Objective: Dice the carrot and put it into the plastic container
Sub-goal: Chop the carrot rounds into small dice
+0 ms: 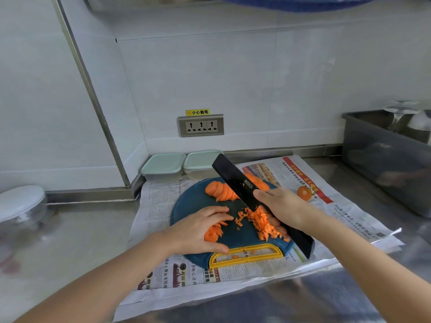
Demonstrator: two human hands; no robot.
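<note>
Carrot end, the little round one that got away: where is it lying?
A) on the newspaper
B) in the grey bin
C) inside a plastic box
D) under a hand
A: the carrot end lies on the newspaper, off to the right of the blue cutting board and not touching it.

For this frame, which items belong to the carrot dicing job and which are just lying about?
In the job: knife in the right hand; left hand pressing on carrot strips; diced carrot; carrot slices; cutting board; two lidded plastic containers.
Lying about: newspaper; carrot end; grey tub; wall socket; white-lidded bowl.
</note>
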